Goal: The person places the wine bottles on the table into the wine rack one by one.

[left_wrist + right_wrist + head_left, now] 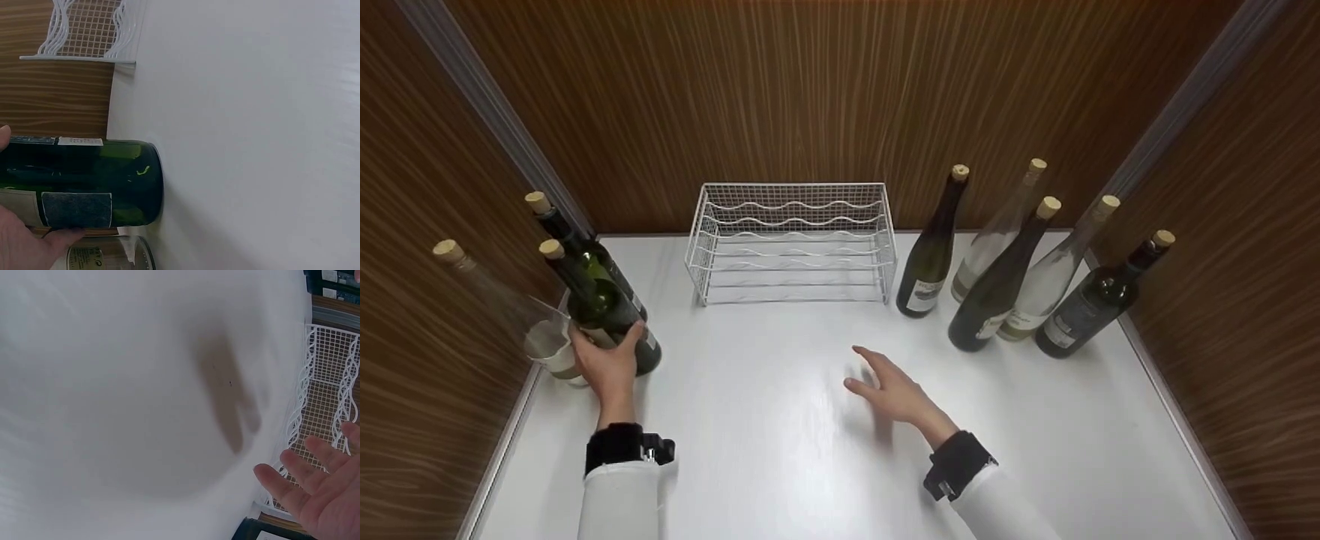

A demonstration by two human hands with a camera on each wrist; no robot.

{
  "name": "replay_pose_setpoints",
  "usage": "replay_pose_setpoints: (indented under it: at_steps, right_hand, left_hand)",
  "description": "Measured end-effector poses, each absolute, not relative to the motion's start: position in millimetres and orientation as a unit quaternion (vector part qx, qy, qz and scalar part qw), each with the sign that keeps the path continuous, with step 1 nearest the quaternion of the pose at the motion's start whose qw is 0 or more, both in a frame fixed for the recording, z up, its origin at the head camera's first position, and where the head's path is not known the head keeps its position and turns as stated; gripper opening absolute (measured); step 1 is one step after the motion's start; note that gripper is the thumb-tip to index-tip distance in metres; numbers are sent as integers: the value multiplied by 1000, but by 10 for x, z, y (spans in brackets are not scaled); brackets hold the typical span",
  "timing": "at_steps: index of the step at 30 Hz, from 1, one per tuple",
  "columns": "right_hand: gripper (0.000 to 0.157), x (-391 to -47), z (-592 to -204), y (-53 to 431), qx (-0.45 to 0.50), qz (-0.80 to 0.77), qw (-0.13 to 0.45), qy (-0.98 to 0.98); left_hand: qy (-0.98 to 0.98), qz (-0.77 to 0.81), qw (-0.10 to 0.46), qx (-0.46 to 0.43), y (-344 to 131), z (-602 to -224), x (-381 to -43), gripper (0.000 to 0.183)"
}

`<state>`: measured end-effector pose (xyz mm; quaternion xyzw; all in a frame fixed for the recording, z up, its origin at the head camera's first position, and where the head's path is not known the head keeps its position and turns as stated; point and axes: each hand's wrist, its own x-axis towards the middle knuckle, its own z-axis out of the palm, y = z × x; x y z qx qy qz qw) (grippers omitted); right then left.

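My left hand (pixel 611 367) grips a dark green wine bottle (pixel 611 300) with a cork in its neck, thumb on one side and fingers on the other. In the left wrist view, the labelled green bottle (pixel 84 180) has its base at or very near the white table. A clear corked bottle (pixel 540 337) stands close on its left, and another dark green bottle (pixel 604 262) is right behind it. Above the middle of the table, my right hand (pixel 896 394) hovers with fingers spread and holds nothing; the right wrist view also shows the hand (pixel 320 489) free.
A white wire rack (pixel 791 301) with wavy bars stands against the back wall. Several corked bottles stand to its right, the nearest being a dark bottle (pixel 928 262). Wood-grain panels (pixel 810 90) enclose the white table (pixel 765 450) at the back and both sides.
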<state>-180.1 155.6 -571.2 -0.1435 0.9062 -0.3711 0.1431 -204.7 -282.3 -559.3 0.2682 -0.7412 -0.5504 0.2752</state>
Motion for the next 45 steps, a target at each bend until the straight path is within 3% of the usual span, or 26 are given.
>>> replay_pose_setpoints:
  at_steps: [10,17,26,33,45]
  right_hand:
    - [67,-1792,-5686,1598,-145,-408,159,887]
    - [66,-1791,-5654,1610,-171,-443,191,859]
    - [57,-1799,-5617,1593,-161,-506,241,812]
    - [57,-1803,-5568,1593,-173,-549,277,770]
    - [57,-1825,-5459,1541,-185,-570,294,744]
  left_hand:
    - [-747,-547,280,256,-2757,-5577,-1996,97]
    - [-778,-508,316,190,-2659,-5598,-2025,85]
    - [-830,-445,320,105,-2468,-5579,-2004,82]
    - [-868,-383,316,15,-2270,-5559,-2008,75]
    - [-918,-289,264,-61,-1933,-5519,-1966,82]
